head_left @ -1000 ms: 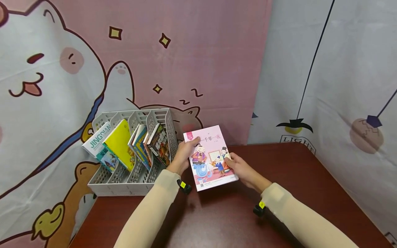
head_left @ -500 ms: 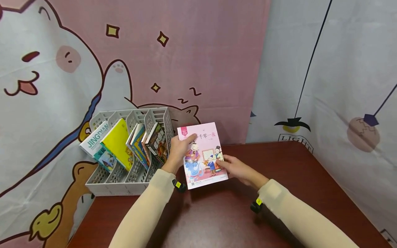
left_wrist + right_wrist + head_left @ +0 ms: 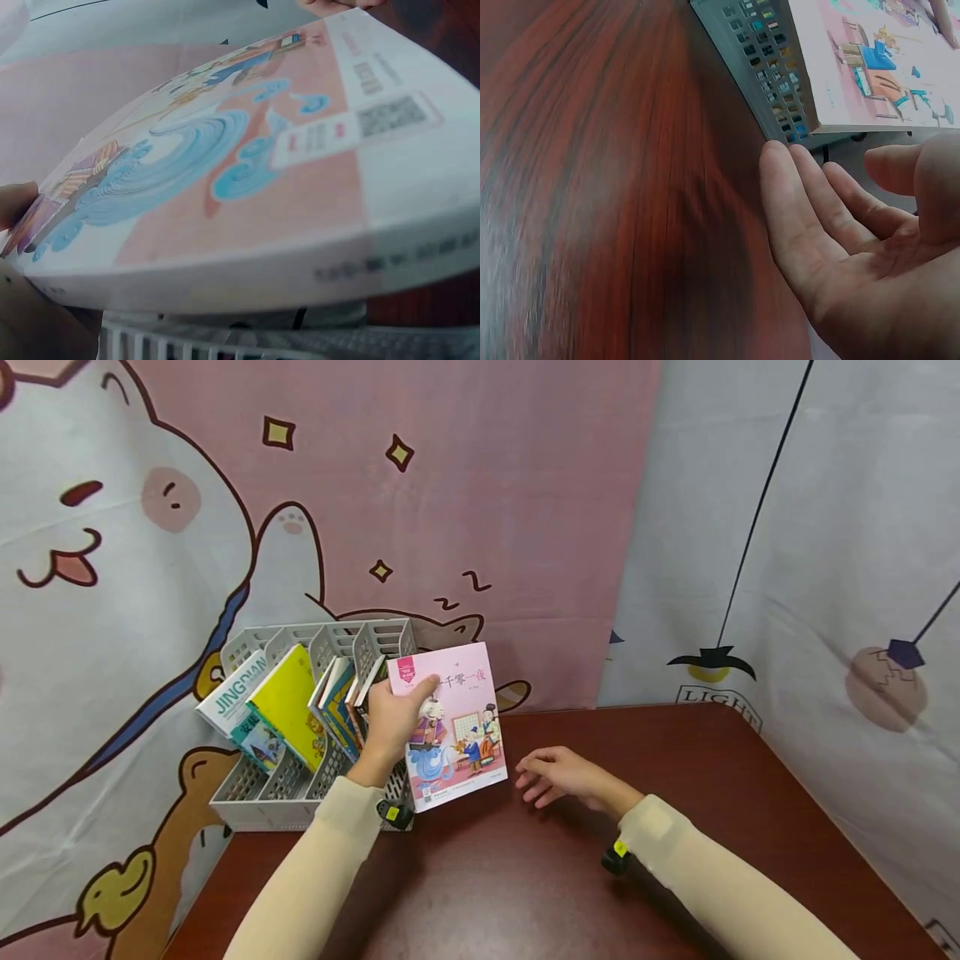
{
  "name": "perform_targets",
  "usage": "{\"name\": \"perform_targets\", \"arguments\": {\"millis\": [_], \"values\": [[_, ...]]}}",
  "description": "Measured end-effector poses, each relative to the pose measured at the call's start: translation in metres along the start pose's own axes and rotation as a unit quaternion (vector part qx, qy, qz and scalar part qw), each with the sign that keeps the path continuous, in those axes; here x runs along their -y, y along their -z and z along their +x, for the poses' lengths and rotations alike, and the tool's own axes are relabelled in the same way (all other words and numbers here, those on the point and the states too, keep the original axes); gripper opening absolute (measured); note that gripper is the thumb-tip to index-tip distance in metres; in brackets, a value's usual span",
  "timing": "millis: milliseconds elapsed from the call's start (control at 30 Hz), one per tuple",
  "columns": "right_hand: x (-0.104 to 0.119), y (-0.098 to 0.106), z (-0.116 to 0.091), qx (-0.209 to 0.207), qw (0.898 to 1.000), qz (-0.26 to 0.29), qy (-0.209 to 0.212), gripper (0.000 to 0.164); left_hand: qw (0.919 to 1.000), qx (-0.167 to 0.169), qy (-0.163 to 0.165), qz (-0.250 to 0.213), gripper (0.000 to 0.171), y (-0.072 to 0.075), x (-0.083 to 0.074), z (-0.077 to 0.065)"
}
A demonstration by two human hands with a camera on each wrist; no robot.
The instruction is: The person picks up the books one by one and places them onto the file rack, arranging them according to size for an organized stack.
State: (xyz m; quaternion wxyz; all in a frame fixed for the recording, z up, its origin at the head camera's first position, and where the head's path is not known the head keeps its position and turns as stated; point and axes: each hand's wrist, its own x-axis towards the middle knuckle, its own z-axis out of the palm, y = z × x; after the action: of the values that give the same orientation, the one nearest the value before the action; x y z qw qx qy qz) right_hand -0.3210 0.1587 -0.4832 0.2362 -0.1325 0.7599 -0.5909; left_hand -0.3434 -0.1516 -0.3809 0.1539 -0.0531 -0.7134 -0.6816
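A pink picture book [image 3: 457, 727] with cartoon figures on its cover is held up at the right side of the grey file rack [image 3: 270, 817], tilted a little. My left hand [image 3: 396, 714] grips it by its left edge, thumb across the cover and the other fingers behind, out of sight. In the left wrist view the book's cover [image 3: 187, 165] and spine fill most of the picture. My right hand [image 3: 566, 777] is off the book, to its right above the table, its fingers loosely bent with nothing in them. The right wrist view shows its palm [image 3: 870, 277] below the book's corner.
The rack's slots hold a white and teal book [image 3: 243, 710], a yellow book [image 3: 292, 706] and several thinner books [image 3: 337, 706]. The held book overlaps the rack's right end. A dark red table [image 3: 637, 885] lies below, with a printed cloth [image 3: 525, 510] behind it.
The pink book has moved left toward the rack in my left hand. My right hand, which held its right edge before, has let go and stays to the right.
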Motion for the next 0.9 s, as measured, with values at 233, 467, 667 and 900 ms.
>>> {"name": "perform_targets", "arguments": {"millis": [233,467,667,900], "values": [[0.003,-0.026,0.016,0.022,1.0,0.008,0.003,0.044,0.999,-0.028,-0.023,0.025,0.041,0.031,-0.006,-0.01],[0.017,-0.059,0.036,0.029,0.999,0.005,0.017,0.041,0.9952,-0.051,-0.03,0.078,0.049,0.061,-0.014,-0.018],[0.032,-0.098,0.052,0.031,0.999,0.015,0.026,0.04,0.9936,-0.069,-0.03,0.084,0.05,0.081,-0.022,-0.022],[0.044,-0.138,0.065,0.024,0.998,0.036,0.045,0.041,0.9915,-0.096,-0.016,0.086,0.047,0.099,-0.033,-0.032]]}}
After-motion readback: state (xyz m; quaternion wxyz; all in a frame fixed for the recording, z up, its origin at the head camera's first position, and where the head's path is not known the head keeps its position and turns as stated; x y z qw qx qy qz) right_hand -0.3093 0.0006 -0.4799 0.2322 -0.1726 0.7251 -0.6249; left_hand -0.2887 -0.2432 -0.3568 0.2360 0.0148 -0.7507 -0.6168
